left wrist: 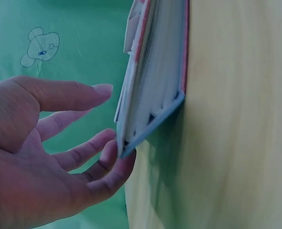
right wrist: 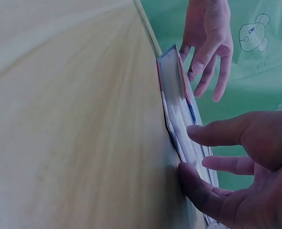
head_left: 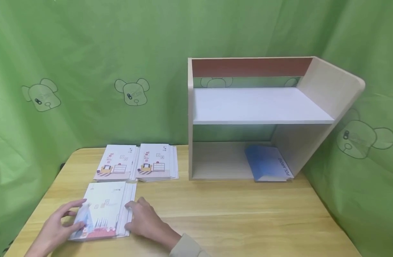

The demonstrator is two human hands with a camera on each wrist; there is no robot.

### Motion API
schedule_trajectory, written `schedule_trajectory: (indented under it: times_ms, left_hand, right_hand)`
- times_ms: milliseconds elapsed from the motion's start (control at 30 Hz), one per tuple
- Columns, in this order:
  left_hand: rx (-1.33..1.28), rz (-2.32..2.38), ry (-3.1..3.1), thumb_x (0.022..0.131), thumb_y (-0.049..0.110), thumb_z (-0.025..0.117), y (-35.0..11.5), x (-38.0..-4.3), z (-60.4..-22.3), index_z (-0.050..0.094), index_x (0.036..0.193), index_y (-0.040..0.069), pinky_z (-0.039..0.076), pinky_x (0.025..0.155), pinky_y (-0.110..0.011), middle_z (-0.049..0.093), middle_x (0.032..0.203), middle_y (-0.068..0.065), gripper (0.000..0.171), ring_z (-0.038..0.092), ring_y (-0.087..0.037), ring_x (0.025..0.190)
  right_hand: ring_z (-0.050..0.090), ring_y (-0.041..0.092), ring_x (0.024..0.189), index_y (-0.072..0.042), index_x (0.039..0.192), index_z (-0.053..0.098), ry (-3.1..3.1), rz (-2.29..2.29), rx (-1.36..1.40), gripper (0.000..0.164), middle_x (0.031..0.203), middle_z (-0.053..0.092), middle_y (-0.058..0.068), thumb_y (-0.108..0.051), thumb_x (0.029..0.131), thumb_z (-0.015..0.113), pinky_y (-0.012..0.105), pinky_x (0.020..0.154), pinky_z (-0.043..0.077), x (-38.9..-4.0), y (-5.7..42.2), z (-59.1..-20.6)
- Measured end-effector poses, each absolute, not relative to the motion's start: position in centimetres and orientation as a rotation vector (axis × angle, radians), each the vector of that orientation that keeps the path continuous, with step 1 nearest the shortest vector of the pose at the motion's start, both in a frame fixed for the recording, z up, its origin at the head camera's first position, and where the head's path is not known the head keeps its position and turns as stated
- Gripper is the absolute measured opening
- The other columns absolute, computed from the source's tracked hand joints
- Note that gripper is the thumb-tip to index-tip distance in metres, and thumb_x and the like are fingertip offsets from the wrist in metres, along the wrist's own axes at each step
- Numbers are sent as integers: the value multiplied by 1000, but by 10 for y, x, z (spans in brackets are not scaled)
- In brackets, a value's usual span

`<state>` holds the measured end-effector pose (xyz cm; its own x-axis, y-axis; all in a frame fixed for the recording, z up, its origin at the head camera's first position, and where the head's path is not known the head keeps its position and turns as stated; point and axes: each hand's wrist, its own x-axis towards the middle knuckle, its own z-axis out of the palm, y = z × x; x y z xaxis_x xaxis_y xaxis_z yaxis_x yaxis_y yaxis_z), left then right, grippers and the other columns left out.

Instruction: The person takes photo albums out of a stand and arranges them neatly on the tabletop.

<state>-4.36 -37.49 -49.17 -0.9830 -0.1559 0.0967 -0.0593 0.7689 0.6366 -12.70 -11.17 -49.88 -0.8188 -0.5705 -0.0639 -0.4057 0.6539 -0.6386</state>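
Note:
A slim illustrated book (head_left: 101, 207) with a pale cover lies at the front left of the table, on top of other books whose white edges (head_left: 127, 210) stick out to the right. My left hand (head_left: 56, 226) is at its left side, fingers loosely bent. In the left wrist view some fingertips touch the blue spine (left wrist: 153, 126), while the thumb stays off the cover. On the opposite side my right hand (head_left: 148, 217) has its fingertips against the page edges (right wrist: 179, 114). Neither hand wraps round the books.
Behind lie two more sets of matching books, one on the left (head_left: 117, 162) and one beside it (head_left: 154, 160). A two-level wooden shelf (head_left: 263, 121) stands at the back right. On its lower level, a blue book (head_left: 270, 164) marked POLAROID leans against the right side. Green curtain (head_left: 87, 53) surrounds the table.

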Motion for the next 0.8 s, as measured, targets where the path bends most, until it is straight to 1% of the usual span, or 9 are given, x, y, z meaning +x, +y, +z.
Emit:
schedule_trajectory:
  times_ms: [100, 133, 200, 367, 467, 533, 600, 700, 800]
  left_hand:
    - [145, -1038, -2779, 76, -2, 86, -370, -45, -489, 61, 134, -2, 60, 72, -24, 62, 127, -27, 63, 53, 8, 95]
    - [139, -1045, -2770, 77, -2, 85, -368, -46, -488, 62, 134, -1, 60, 73, -25, 63, 125, -27, 61, 53, 9, 95]
    - [119, -1059, -2760, 80, -2, 83, -365, -48, -486, 63, 133, -1, 60, 75, -23, 66, 122, -25, 57, 55, 9, 95]
    - [-2, -1110, -2669, 83, -5, 78, -356, -58, -481, 65, 129, -2, 56, 77, -17, 72, 111, -15, 48, 63, 1, 92]
    - [-57, -1169, -2612, 86, -6, 75, -351, -65, -478, 65, 127, -5, 55, 78, -13, 72, 110, -11, 42, 64, 1, 93]
    - [-64, -1203, -2600, 89, -4, 74, -347, -68, -477, 65, 127, -6, 54, 80, -11, 71, 115, -13, 39, 64, 3, 96]
    - [-61, -1234, -2602, 92, -3, 72, -343, -69, -476, 65, 127, -7, 54, 81, -10, 68, 122, -19, 36, 63, 4, 99]
    - [-53, -1268, -2616, 93, -2, 70, -338, -69, -476, 63, 130, -6, 53, 84, -10, 62, 131, -28, 37, 61, 6, 103]
    - [-47, -1295, -2625, 94, -2, 69, -332, -70, -476, 62, 132, -6, 51, 85, -8, 59, 134, -31, 39, 61, 6, 103]
  right_hand:
    - [46, 4, 74, -21, 132, 67, 2619, -895, -796, 57, 106, 56, -4, -19, 78, 85, 15, 61, 45, -128, -107, -497]
    - [47, 4, 75, -21, 133, 67, 2616, -891, -802, 57, 106, 56, -4, -20, 79, 84, 16, 62, 46, -128, -104, -496]
    - [47, 4, 77, -23, 134, 66, 2617, -891, -812, 56, 104, 56, -6, -22, 80, 83, 16, 66, 46, -130, -99, -495]
    - [48, 3, 82, -21, 134, 66, 2610, -978, -831, 56, 100, 57, -6, -24, 81, 84, 18, 72, 48, -136, -81, -495]
    - [49, 3, 85, -19, 134, 65, 2600, -1041, -845, 54, 100, 58, -5, -23, 83, 82, 18, 73, 48, -140, -69, -494]
    - [52, 5, 87, -19, 134, 65, 2601, -1072, -852, 53, 102, 60, -4, -23, 84, 82, 19, 76, 49, -141, -63, -494]
    - [56, 7, 91, -19, 132, 66, 2614, -1092, -866, 50, 105, 63, -2, -22, 85, 81, 21, 79, 51, -143, -57, -493]
    - [61, 11, 99, -19, 131, 66, 2634, -1103, -879, 48, 111, 67, 0, -22, 86, 82, 24, 84, 53, -144, -51, -492]
    - [63, 14, 105, -19, 132, 66, 2633, -1113, -886, 48, 116, 67, 1, -22, 87, 81, 25, 88, 54, -144, -45, -490]
